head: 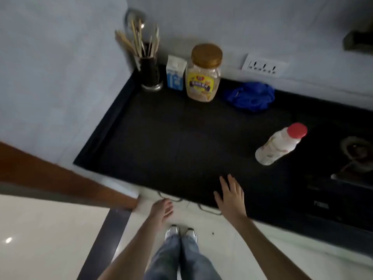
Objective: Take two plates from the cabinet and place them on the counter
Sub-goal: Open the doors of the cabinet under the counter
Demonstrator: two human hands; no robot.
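Note:
A black counter (171,142) fills the middle of the head view. My right hand (230,194) hovers over its front edge, palm down, fingers spread, holding nothing. My left hand (162,209) hangs lower, in front of the counter over the pale floor, fingers loosely curled and apart, empty. No plate and no cabinet door is clearly in view; the front below the counter is hidden.
At the back stand a utensil holder (150,75), a small milk carton (175,72) and a gold-lidded jar (203,73). A blue cloth (251,96) lies to their right. A red-capped white bottle (280,144) stands near a stove burner (355,154). A brown wooden edge (66,180) juts in at left.

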